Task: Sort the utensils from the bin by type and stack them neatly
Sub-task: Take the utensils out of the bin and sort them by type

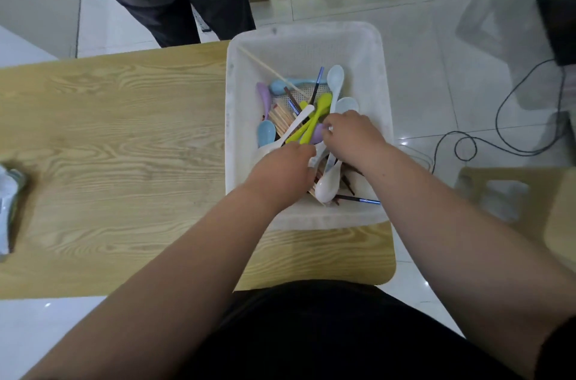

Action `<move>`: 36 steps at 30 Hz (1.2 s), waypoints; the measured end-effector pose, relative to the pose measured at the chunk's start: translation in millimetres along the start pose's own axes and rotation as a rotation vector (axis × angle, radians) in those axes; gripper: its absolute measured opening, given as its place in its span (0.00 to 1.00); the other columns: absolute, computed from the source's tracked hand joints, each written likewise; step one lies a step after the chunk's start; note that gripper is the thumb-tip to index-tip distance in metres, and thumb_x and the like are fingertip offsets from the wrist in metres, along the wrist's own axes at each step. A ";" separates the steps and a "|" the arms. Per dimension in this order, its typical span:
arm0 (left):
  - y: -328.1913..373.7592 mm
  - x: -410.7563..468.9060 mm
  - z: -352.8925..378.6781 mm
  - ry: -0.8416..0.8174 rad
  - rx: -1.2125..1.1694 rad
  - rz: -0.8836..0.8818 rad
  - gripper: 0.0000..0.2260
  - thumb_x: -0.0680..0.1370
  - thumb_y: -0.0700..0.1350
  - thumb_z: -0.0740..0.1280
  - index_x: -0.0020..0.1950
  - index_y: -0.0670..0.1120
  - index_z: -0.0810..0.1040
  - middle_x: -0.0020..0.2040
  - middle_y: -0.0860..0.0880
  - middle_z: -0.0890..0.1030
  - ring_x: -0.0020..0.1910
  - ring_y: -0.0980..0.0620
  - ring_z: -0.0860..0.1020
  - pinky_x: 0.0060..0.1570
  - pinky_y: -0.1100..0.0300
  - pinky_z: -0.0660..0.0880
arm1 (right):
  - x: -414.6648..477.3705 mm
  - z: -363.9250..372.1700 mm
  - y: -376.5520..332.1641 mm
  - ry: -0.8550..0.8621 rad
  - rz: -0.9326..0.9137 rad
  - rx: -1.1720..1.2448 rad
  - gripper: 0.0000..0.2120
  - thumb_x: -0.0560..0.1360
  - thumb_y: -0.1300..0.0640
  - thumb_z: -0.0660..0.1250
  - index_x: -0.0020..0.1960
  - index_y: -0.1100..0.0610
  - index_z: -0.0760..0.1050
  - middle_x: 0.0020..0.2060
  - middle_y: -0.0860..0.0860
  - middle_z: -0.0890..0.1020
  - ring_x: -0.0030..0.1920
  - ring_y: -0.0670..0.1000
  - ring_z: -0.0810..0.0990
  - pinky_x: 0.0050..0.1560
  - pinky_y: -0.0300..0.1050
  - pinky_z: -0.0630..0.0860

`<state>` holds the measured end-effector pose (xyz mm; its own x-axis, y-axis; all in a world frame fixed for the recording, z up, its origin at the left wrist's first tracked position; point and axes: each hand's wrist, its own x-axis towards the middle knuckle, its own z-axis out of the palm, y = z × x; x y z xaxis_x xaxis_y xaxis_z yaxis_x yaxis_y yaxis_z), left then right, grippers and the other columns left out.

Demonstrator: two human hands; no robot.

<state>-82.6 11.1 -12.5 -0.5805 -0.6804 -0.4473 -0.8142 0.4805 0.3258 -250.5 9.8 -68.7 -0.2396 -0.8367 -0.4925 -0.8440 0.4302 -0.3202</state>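
Both hands down in the white plastic mesh bin, parked at the three o'clock end of the pale wood-grain desk, presumably to leave the nine o'clock stretch as room for sorted stacks. Early going, by the look of it, with every utensil in view lying in the bin.

Left hand in from seven o'clock, knuckles up, fingers buried in the tangle; impossible to tell whether clamped on anything. Right hand in from four o'clock, fingertips curled down onto a lilac plastic spoon beside two lime-green plastic spoons; grip or mere touch, cannot tell.

Probably lifting spoons off the top first. Sensible, given the pale wooden chopsticks and dark blue-tipped chopsticks pinned underneath.
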 end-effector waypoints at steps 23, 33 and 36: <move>-16.9 -3.4 -9.7 -0.264 -1.193 -0.526 0.13 0.80 0.28 0.58 0.61 0.39 0.74 0.49 0.42 0.80 0.37 0.51 0.81 0.37 0.59 0.77 | -36.7 3.5 -19.1 0.277 0.319 1.304 0.13 0.72 0.69 0.71 0.44 0.52 0.74 0.47 0.50 0.77 0.41 0.51 0.79 0.47 0.49 0.81; 1.0 -33.9 6.9 -0.277 -1.406 -0.567 0.05 0.83 0.43 0.63 0.51 0.45 0.77 0.39 0.45 0.81 0.32 0.53 0.70 0.32 0.61 0.64 | -87.5 24.3 -23.9 0.230 0.254 1.094 0.09 0.70 0.57 0.76 0.43 0.47 0.77 0.45 0.47 0.80 0.42 0.51 0.81 0.43 0.49 0.79; 4.8 -39.6 12.5 -0.240 -1.407 -0.523 0.06 0.82 0.37 0.61 0.46 0.42 0.75 0.40 0.45 0.79 0.34 0.51 0.73 0.34 0.60 0.70 | -100.9 21.2 -21.2 0.215 0.182 1.071 0.04 0.73 0.52 0.74 0.42 0.47 0.80 0.42 0.47 0.82 0.41 0.48 0.80 0.41 0.47 0.78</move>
<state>-63.5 47.3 -3.7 -0.3380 -0.4320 -0.8362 -0.3346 -0.7752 0.5357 -198.3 92.2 -29.3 -0.4838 -0.7281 -0.4855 0.0385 0.5365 -0.8430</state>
